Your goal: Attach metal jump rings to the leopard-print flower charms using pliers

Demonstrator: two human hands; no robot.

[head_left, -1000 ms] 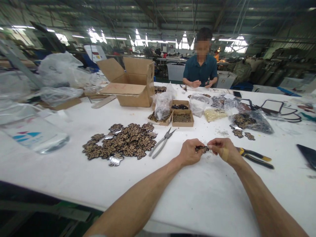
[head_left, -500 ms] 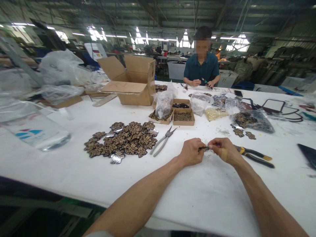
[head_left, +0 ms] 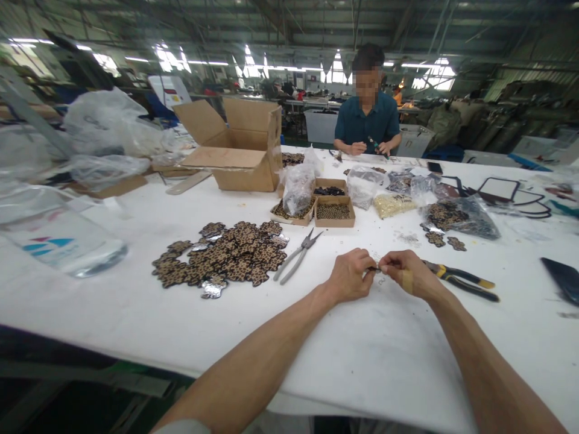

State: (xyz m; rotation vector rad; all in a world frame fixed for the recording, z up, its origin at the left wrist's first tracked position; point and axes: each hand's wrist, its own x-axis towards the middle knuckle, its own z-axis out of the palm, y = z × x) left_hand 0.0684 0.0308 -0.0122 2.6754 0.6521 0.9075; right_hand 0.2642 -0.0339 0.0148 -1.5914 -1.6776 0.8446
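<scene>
My left hand is closed in a pinch on a small dark piece, of which only a sliver shows. Fingertips of my right hand press together at the other end of that piece; whatever they pinch is too small to make out. Tape is wrapped round one right finger. Several tiny metal bits lie on the white table just under the fingers. Yellow-and-black pliers rest partly behind my right hand. Left of my hands lie grey-handled pliers and a heap of leopard-print patches.
Small boxes of metal parts stand ahead, beside clear bags and a bag of yellowish bits. An open carton is behind the heap. Across the table a co-worker holds a tool. A phone lies far right.
Less of the dark piece shows between my fingers, and my hands are slightly closer together. The view has shifted a little. Across the table, the co-worker's tool is more upright.
</scene>
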